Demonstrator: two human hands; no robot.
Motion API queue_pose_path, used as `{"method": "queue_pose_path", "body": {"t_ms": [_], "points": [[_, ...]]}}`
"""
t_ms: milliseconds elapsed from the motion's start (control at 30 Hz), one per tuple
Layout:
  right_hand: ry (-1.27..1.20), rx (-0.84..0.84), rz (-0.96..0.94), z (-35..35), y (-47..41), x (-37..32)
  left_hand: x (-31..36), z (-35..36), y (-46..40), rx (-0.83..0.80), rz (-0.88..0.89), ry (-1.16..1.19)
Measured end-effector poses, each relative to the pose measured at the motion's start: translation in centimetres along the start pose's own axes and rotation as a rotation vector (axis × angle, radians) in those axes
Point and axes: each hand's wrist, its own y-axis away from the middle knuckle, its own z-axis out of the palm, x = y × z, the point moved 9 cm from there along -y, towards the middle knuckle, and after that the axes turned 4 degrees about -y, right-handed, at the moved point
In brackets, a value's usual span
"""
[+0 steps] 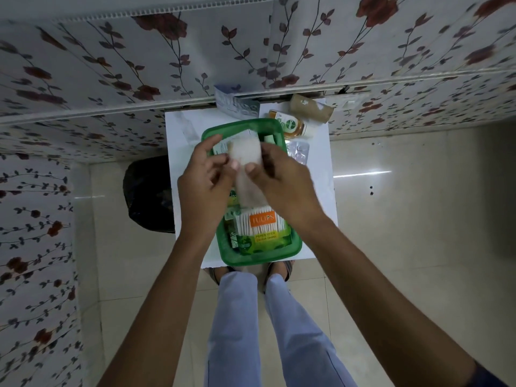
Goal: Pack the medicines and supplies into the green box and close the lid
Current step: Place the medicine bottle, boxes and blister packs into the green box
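I hold a white gauze strip [247, 169] with both my hands over the green box [293, 248] on the white bench [184, 196]. My left hand [205, 180] fingers pinch one edge, and my right hand [282, 177] fingers pinch the other. A cotton swab pack [261, 223] lies inside the box. A brown antiseptic bottle [289, 124] waits beside it.
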Motion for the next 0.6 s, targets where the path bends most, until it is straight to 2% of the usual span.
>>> {"method": "queue_pose_path", "body": {"t_ms": [33, 100, 167, 200, 267, 400, 500, 600], "points": [[0.070, 0.030, -0.051, -0.1, -0.5, -0.4, 0.0, -0.1, -0.2, 0.020, 0.011, -0.085], [0.137, 0.203, -0.078, -2.5, -2.0, 0.1, 0.7, -0.3, -0.5, 0.067, 0.066, -0.232], [0.206, 0.392, -0.070, -5.9, -3.5, 1.7, 1.4, 0.3, -0.6, 0.062, 0.150, -0.378], [0.249, 0.435, -0.066, -6.9, -4.5, 2.8, 1.5, 0.8, -0.6, 0.044, 0.189, -0.453], [0.375, 0.399, -0.086, -7.2, -6.5, 4.6, 1.0, 2.1, -0.7, -0.009, 0.229, -0.600], [0.671, 0.220, -0.188, -4.4, -9.9, 5.8, -0.5, 3.3, -0.9, -0.059, 0.193, -0.783], [0.837, 0.217, -0.172, -3.3, -10.8, 6.5, 0.7, 2.8, -0.9, 0.033, 0.275, -0.785], [0.794, 0.277, -0.151, -3.5, -11.0, 6.8, 3.3, 1.4, -1.8, 0.150, 0.409, -0.690]]}}
